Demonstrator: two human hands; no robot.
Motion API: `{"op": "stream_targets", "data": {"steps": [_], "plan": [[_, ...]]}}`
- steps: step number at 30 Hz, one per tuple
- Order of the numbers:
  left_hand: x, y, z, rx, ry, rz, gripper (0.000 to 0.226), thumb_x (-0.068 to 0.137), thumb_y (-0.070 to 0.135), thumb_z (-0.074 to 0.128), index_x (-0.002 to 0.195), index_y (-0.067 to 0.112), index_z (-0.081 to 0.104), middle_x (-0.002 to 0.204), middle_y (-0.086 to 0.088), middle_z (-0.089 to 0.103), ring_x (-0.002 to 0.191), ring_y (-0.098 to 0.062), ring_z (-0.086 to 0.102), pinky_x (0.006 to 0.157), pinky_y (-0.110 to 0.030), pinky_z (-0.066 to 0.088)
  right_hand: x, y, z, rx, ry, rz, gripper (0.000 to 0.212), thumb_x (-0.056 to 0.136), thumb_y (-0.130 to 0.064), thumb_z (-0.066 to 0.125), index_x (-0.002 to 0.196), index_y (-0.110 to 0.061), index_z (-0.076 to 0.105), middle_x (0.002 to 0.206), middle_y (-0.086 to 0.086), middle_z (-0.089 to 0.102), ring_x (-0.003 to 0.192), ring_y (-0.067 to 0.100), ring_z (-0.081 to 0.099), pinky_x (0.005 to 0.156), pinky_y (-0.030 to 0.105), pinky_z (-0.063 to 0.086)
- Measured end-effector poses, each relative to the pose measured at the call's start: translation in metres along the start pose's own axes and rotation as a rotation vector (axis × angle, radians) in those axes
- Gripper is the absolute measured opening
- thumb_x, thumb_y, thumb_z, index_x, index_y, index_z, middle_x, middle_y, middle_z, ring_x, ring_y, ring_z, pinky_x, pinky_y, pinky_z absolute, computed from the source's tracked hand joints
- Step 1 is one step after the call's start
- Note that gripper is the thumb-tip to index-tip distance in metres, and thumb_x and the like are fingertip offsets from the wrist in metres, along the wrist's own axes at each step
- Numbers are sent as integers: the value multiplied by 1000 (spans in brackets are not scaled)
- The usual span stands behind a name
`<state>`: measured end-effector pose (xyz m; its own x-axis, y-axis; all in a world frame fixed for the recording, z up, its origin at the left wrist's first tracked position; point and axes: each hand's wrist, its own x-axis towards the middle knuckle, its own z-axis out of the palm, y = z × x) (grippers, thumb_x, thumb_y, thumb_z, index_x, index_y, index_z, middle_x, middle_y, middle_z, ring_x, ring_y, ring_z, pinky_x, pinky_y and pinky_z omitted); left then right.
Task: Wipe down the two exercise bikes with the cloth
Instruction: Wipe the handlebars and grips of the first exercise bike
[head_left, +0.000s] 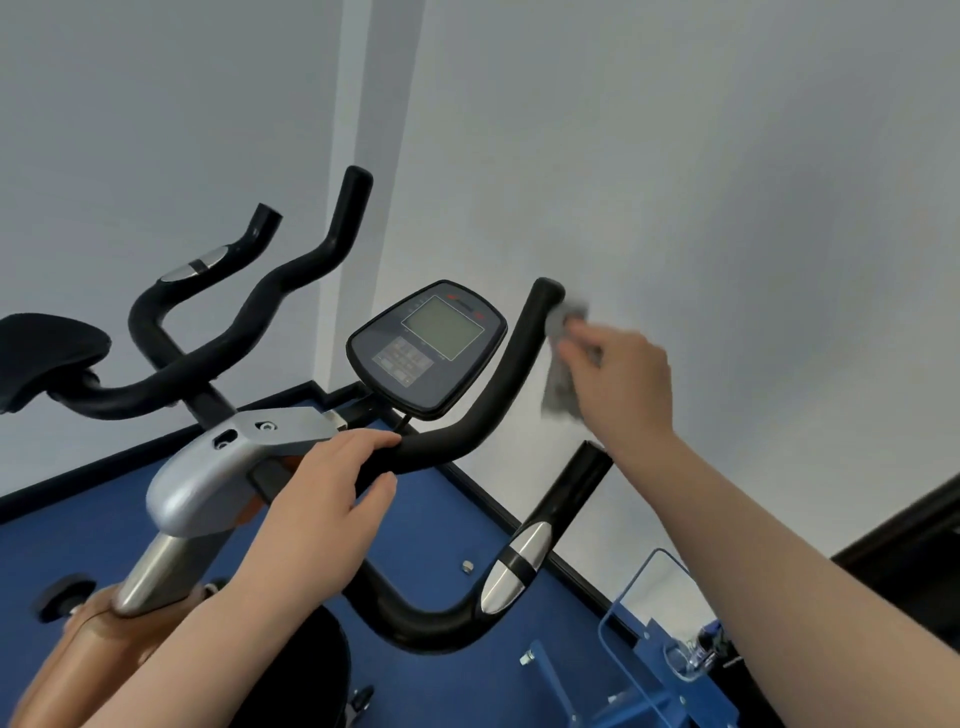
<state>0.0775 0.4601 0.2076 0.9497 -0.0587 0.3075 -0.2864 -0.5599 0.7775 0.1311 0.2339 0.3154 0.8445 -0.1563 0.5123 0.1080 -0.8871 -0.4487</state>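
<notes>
An exercise bike with a silver and orange stem (197, 493) stands right below me, its black handlebar (498, 374) curving up to the right and a grey console (428, 345) between the bars. My left hand (332, 499) grips the handlebar near the stem. My right hand (618, 384) holds a grey cloth (561, 364) against the upper right end of that handlebar; the cloth is blurred. A lower grip with a silver sensor (519, 561) sits under my right forearm. A second bike's saddle (47, 353) shows at the left edge.
White walls meet in a corner behind the bikes. The floor (441, 525) is blue with a black skirting edge. A blue metal frame (639, 649) stands at the lower right, next to a dark object (914, 545) at the right edge.
</notes>
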Motion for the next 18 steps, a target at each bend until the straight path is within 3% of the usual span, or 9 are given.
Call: {"op": "stream_targets", "data": {"steps": [2,4,7,10,12,14,18], "plan": [[0,-1,0,1,-3,1,33,90,25,52,121,34,52,119,20,53,112,0,42,90,-23,34,-8,1,-3,72,-7,90,25,88,-24,61,113,-27,69,93,-1,73,87,15,64,73,21,43],[0,-1,1,6,-2,1,33,90,26,52,122,35,52,121,20,53,115,0,42,93,-21,33,-2,-9,-3,192,113,147,23,88,-26,61,109,-28,71,84,-8,68,80,10,61,69,17,43],[0,-1,0,-5,0,-16,33,90,26,52,122,34,52,122,19,53,116,0,41,93,-22,33,0,-31,12,43,170,127,20,90,-28,55,103,-20,68,75,3,63,76,28,59,61,28,40],[-1,-1,1,-13,-7,-15,34,90,26,52,122,34,52,121,19,53,115,1,41,93,-22,35,-14,-37,27,-258,78,118,25,96,-29,45,116,-19,58,83,11,65,69,27,45,59,30,35],[0,-1,1,7,-7,-3,34,90,27,52,123,33,52,122,19,53,115,0,41,93,-22,34,-24,-35,33,-343,6,134,26,98,-28,43,118,-18,54,87,12,64,70,27,46,59,31,34],[1,0,1,17,-3,-9,33,90,27,52,123,31,52,122,17,53,115,-2,41,91,-22,34,-38,-35,44,-411,-80,109,22,97,-22,44,116,-14,52,86,11,64,74,28,56,59,30,34],[1,3,0,9,-10,-22,32,90,26,52,123,30,53,120,15,53,112,-4,42,90,-23,33,-53,-36,41,-441,-267,46,11,92,-15,48,98,-14,57,77,3,55,77,26,59,54,28,29]]}}
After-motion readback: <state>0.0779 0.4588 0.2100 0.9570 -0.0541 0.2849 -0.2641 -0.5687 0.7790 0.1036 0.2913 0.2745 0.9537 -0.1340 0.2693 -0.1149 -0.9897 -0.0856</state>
